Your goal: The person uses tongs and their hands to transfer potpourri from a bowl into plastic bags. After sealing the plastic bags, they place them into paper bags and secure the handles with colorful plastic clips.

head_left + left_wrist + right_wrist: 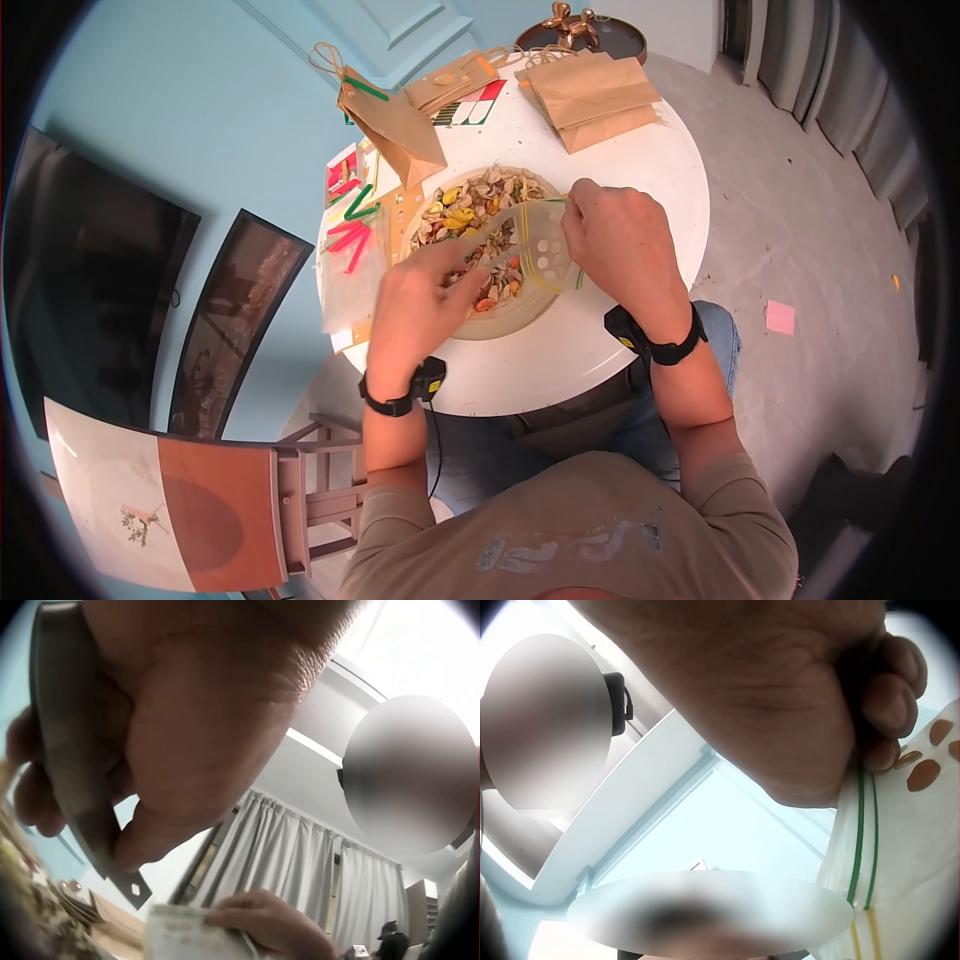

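Note:
My left hand (420, 300) is over the near-left rim of a round bowl (510, 318) filled with mixed dried pieces, some of them yellow and orange. It grips a curved grey metal tool (71, 742), whose full shape I cannot tell. At the bowl's right side, my right hand (625, 240) pinches the edge of a clear zip bag (545, 262) with round holes or spots. In the right wrist view the fingers of my right hand (795, 697) are curled at the bag's green-and-yellow zip strip (861, 847).
Brown paper bags (590, 95) stand at the table's back, with another upright bag (400, 130) at the back left. Green and pink strips (348, 238) lie on clear bags at the left edge. A stool (320, 490) is at the lower left; a pink note (780, 318) lies on the floor.

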`<state>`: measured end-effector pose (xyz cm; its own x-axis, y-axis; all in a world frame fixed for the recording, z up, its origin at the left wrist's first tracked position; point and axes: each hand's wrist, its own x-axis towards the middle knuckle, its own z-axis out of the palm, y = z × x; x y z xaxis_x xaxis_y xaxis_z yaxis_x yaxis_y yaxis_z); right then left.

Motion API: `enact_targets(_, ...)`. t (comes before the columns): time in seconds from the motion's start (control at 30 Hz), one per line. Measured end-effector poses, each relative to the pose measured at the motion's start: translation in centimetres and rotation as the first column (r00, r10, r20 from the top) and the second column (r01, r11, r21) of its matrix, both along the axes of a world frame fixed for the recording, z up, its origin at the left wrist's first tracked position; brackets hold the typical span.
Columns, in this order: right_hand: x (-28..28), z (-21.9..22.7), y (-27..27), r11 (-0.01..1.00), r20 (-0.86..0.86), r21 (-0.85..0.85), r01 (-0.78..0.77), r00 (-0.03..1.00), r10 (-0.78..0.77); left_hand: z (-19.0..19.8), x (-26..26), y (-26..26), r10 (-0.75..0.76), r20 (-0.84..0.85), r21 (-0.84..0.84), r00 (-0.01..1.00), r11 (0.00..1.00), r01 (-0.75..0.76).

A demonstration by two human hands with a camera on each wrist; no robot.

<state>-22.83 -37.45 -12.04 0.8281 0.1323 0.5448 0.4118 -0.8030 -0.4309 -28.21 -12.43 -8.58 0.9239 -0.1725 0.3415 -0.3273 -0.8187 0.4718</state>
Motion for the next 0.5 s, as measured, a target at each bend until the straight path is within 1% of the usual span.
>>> enact_targets(0.03, 0.0, 0.0, 0.0, 1.0, 0.001, -0.005, 0.0, 1.0, 0.0, -0.5, 0.1, 1.8, 0.029, 0.014, 0.013, 0.999, 0.999, -0.03)
enact_targets(0.1, 0.0, 0.0, 0.1, 1.0, -0.009, -0.009, -0.001, 1.0, 0.001, 0.3, -0.5, 4.2, 0.151, -0.04, 0.115, 0.988, 0.983, -0.146)
enact_targets(0.17, -0.2, 0.1, 0.3, 1.0, -0.019, -0.01, -0.002, 1.0, 0.001, 0.5, -1.2, 6.4, 0.265, -0.09, 0.206, 0.96, 0.948, -0.242)
enact_targets(0.23, -0.2, 0.0, 0.5, 1.0, -0.031, -0.009, 0.001, 1.0, -0.001, -0.5, -1.4, 8.5, 0.364, -0.138, 0.288, 0.921, 0.905, -0.314)
enact_targets(0.33, -0.4, 0.0, 1.0, 1.0, -0.049, 0.0, 0.001, 0.999, -0.001, -2.3, -1.6, 9.8, 0.369, -0.108, 0.323, 0.923, 0.891, -0.319)
enact_targets(0.43, -0.6, 0.0, 1.7, 1.0, -0.034, 0.0, -0.008, 0.999, 0.008, -3.9, -1.0, 10.5, 0.329, -0.102, 0.303, 0.939, 0.909, -0.285)
enact_targets(0.5, -0.7, 0.0, 2.2, 1.0, -0.04, -0.014, -0.005, 0.999, 0.004, -4.3, -0.4, 10.5, 0.358, -0.126, 0.319, 0.925, 0.898, -0.304)
